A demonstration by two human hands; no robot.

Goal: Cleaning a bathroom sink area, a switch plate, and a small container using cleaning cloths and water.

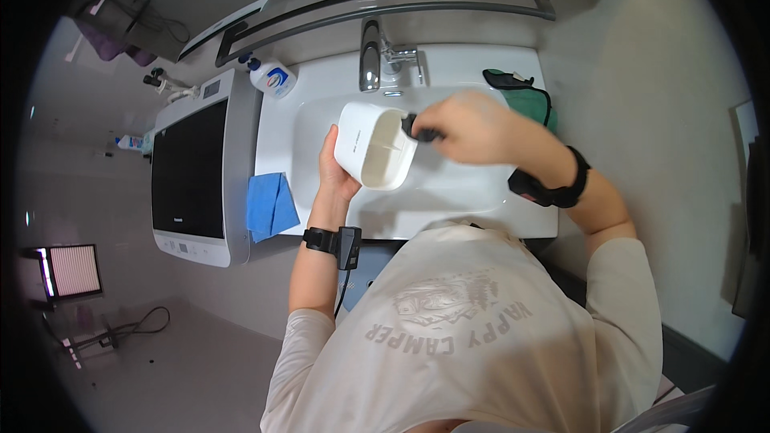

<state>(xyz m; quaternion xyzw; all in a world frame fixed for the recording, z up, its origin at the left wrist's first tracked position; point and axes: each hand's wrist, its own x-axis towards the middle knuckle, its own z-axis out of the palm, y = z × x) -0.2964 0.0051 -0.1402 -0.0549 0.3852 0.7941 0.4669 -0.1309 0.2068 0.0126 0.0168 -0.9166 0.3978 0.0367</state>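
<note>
A white container with rounded corners and an inner divider is tilted over the sink, its opening facing right. My left hand grips it from the left side and below. My right hand, slightly blurred, is closed around the black handle of a tool at the container's upper right rim. The tool's working end is not clear enough to name. Beneath both hands lies the white sink basin, and the chrome faucet rises just behind the container.
A white pump bottle stands at the sink's back left corner. A folded blue cloth hangs over the left edge beside a white appliance with a dark door. Dark green fabric rests at right. A grey towel bar spans the back.
</note>
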